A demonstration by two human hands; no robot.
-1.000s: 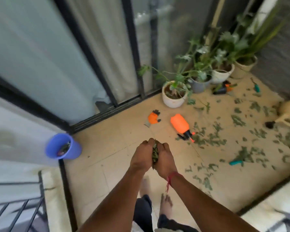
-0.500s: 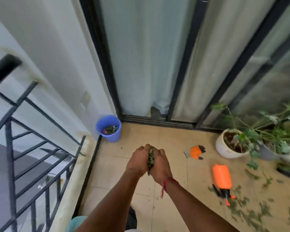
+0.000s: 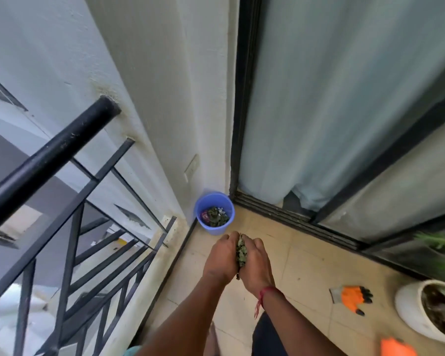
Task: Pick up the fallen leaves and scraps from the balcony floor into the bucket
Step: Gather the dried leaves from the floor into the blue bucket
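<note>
A clump of green leaf scraps (image 3: 241,251) is pressed between my two cupped hands. My left hand (image 3: 220,256) and my right hand (image 3: 256,263) close round it side by side, just short of the bucket. The small blue bucket (image 3: 214,228) stands in the floor corner where the white wall meets the door frame, directly beyond my fingertips. Dark leaves and some scraps lie inside it.
A black metal railing (image 3: 62,227) runs along the left with a low ledge below. Sliding glass doors (image 3: 344,124) with curtains stand on the right. An orange glove (image 3: 352,298), a white plant pot (image 3: 409,314) and an orange sprayer (image 3: 396,348) lie on the tiled floor at the right.
I have turned left and come closer to the bucket, which now lies just beyond my hands. The littered floor has left the view. My hands still hold the leaves.
</note>
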